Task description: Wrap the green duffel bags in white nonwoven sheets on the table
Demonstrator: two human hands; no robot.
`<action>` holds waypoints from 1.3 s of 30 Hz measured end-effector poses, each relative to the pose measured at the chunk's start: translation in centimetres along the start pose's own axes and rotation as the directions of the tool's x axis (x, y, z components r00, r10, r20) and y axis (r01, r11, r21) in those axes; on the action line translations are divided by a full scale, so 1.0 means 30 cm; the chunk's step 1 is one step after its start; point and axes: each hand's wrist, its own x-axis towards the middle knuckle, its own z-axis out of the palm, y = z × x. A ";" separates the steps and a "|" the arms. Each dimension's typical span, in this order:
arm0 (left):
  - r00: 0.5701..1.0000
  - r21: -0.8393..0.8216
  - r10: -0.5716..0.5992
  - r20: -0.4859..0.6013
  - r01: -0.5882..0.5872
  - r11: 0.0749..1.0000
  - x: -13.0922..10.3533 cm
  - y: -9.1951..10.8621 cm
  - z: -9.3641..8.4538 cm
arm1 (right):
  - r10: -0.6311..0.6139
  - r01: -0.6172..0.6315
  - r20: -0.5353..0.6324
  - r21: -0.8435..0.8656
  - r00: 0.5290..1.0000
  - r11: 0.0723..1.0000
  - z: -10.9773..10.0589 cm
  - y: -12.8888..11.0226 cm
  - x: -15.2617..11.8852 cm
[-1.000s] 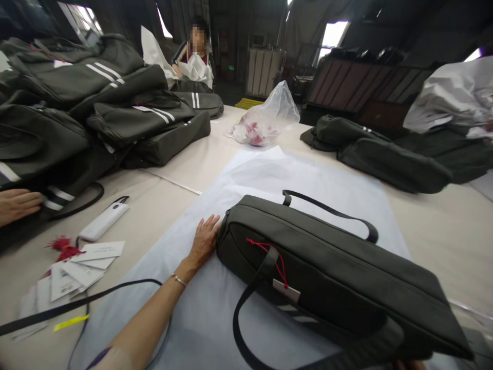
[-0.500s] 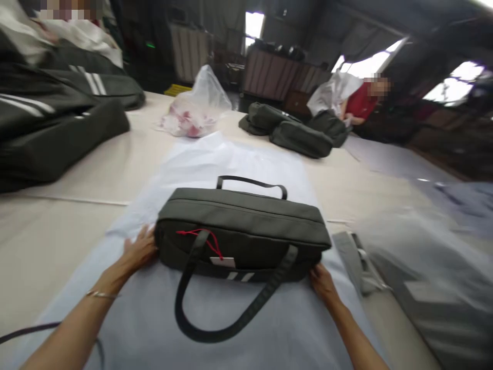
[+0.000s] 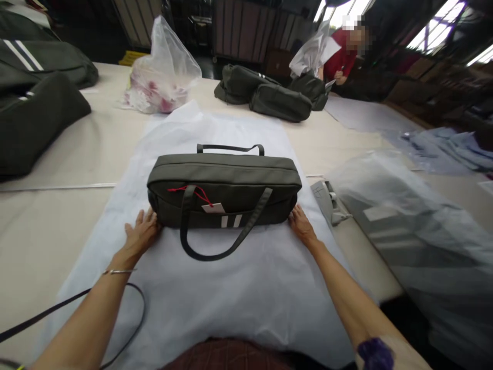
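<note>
A dark green bag point(image 3: 223, 174) stands upright on a large white plastic sheet point(image 3: 231, 288). Two carrying straps show, one looped forward onto the sheet and one behind. From a red cord on its front hangs a white tag point(image 3: 213, 207), above two pale stripes. My left hand point(image 3: 141, 231) lies against the bag's lower left end with fingers spread. At the opposite lower corner, my right hand point(image 3: 302, 224) touches the bag with fingers stretched out. Neither hand is wrapped round it.
More dark bags lie at left point(image 3: 42, 113) and far right point(image 3: 281, 100). A clear plastic bag point(image 3: 162, 77) sits at the back. A grey tool-like device point(image 3: 327, 200) and plastic sheeting point(image 3: 423, 226) lie right. A black cable point(image 3: 50, 311) crosses left. A person in red point(image 3: 341, 56) stands beyond.
My view has tipped down and swung slightly, so everything sits higher and further left in it. Both hands remain at the bag's ends, and the front strap now lies flatter.
</note>
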 end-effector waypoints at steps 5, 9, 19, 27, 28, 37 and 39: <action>0.995 0.105 -0.077 0.057 0.071 0.992 -0.283 0.134 0.041 | -0.057 0.066 0.048 -0.203 0.997 0.977 -0.073 -0.118 -0.216; 0.961 0.120 0.222 0.165 -0.243 0.963 -0.468 0.272 0.093 | -0.281 0.343 0.317 -0.158 0.906 0.926 -0.143 -0.220 -0.362; 0.862 0.085 0.312 0.400 -0.374 0.924 -0.655 0.336 0.002 | -0.062 0.133 0.280 -0.245 0.958 0.960 -0.322 -0.188 -0.636; 0.943 0.177 0.108 0.314 -0.170 0.969 -0.752 0.057 -0.010 | -0.287 0.187 0.549 0.232 0.785 0.955 -0.203 -0.486 -0.953; 0.948 0.208 0.081 0.308 -0.150 0.967 -0.746 0.023 -0.027 | -0.241 0.124 0.513 0.251 0.824 0.960 -0.193 -0.490 -0.982; 0.931 0.002 0.330 -0.157 -0.334 0.943 -0.488 0.450 -0.304 | 0.630 -0.752 0.622 0.653 0.464 -0.091 -0.028 -0.560 -1.113; 0.872 -0.023 0.391 -0.295 -0.415 0.909 -0.430 0.569 -0.353 | 0.652 -0.620 0.606 0.741 0.455 -0.257 0.023 -0.583 -1.103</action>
